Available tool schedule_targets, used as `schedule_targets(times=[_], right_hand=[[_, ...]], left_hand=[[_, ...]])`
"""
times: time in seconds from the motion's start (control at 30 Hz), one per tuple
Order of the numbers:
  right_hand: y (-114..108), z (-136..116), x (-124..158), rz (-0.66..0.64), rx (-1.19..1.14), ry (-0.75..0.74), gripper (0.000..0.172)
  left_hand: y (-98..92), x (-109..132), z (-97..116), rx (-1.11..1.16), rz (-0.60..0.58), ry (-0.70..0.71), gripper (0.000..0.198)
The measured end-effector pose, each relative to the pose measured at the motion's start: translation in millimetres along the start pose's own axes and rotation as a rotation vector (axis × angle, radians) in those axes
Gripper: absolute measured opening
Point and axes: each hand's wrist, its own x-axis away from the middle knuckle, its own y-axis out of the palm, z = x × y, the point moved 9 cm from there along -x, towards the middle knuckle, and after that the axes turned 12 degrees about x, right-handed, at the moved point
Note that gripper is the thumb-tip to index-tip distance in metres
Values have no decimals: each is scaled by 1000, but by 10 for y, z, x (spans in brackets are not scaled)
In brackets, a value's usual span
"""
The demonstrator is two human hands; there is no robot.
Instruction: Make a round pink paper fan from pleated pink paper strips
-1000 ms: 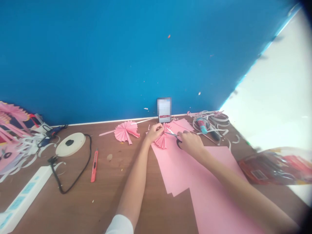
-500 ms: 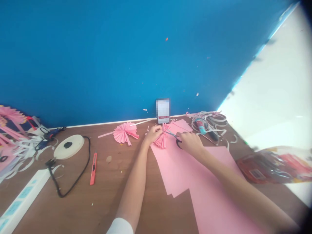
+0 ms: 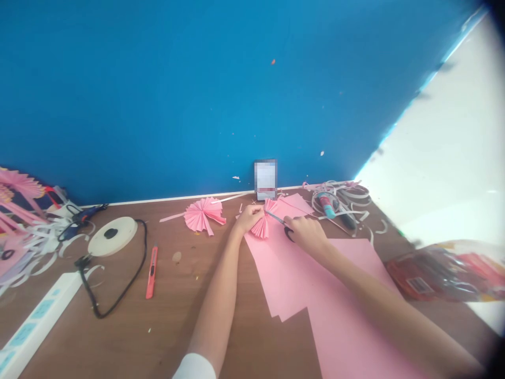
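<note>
Left hand: the left hand (image 3: 248, 217) is pinched closed on the top end of a small pleated fan (image 3: 261, 227) of pink paper, holding it at the far side of the table (image 3: 177, 326), near the blue wall (image 3: 197, 95).
Right hand: the right hand (image 3: 308, 232) is curled around the dark handles of the scissors (image 3: 278, 218) and grips them. The 2 blades point left and reach the fan's top, right beside the left fingertips. The blades are too small to tell how far they gape.
Where the fan is: between the 2 hands, over the far corner of the pink sheets (image 3: 311, 295), which spread back across the brown tabletop toward the person.
Step in hand: from where I stand it looks like a trim at the fan's gathered end, with the blades already at the paper.
What the next move calls for: I'd say a steady pinch so the pleats don't spring apart, and a short snip kept clear of the left fingers.
To the left: a second fan (image 3: 203, 213) lies flat on the table. Farther out lie an orange cutter (image 3: 151, 265), a white tape roll (image 3: 112, 236), a black cable (image 3: 114, 295) and a power strip (image 3: 35, 316).
To the right: a glue stick (image 3: 327, 204) sits among curled white paper strips (image 3: 355, 192).
</note>
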Motion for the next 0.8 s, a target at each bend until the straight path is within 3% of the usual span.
schedule_targets(times=[0.3, 0.8], right_hand=[[15, -20, 21, -53, -23, 2, 22], [-30, 106, 17, 55, -21, 108, 17]], left_hand=[[20, -3, 20, -25, -14, -5, 21], [28, -15, 17, -52, -12, 3, 21]])
